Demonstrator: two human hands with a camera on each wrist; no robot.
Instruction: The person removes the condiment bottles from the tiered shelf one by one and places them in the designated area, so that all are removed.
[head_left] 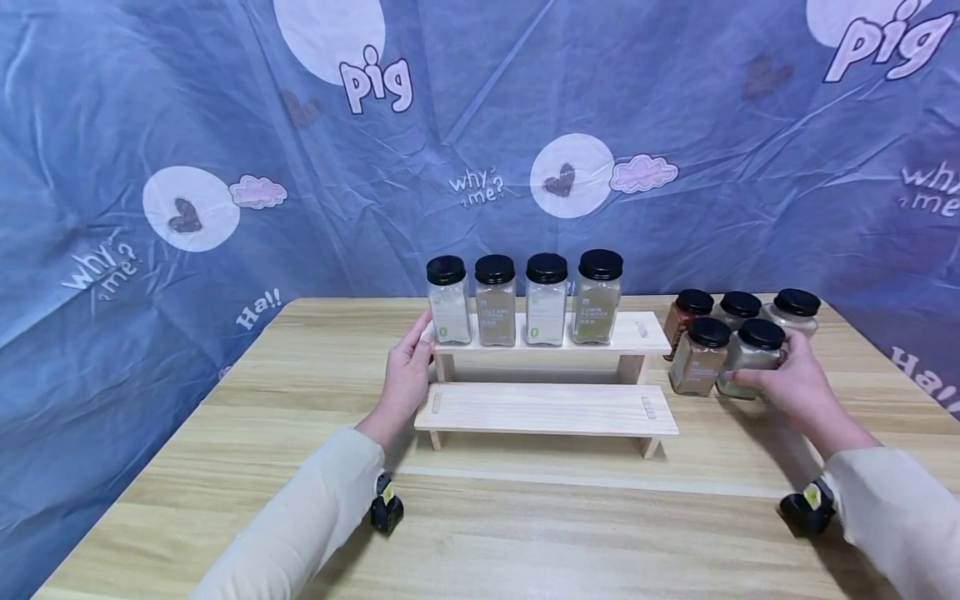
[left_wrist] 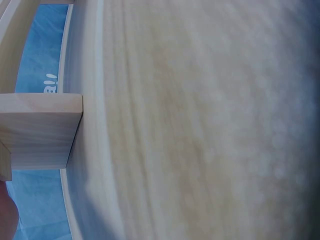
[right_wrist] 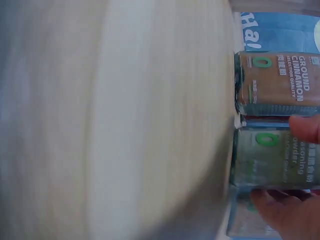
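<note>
A two-tier wooden rack (head_left: 543, 408) stands mid-table, its left end gripped by my left hand (head_left: 403, 373) at the upper shelf. In the left wrist view, one finger (left_wrist: 7, 212) shows beside the rack's wood (left_wrist: 40, 137). Over on the right, my right hand (head_left: 804, 390) holds a spice jar (head_left: 750, 364) of greenish powder with a black lid. The right wrist view shows the thumb and fingers on opposite sides of this seasoning powder jar (right_wrist: 257, 157). Beside it is a ground cinnamon jar (head_left: 697, 367).
Several black-lidded jars line the upper shelf, among them a salt and pepper jar (head_left: 496, 312) and a cumin powder jar (head_left: 597, 308). Behind the held jar stand a red spice jar (head_left: 681, 318) and two others. A blue printed cloth (head_left: 360, 183) hangs behind the table (head_left: 525, 533).
</note>
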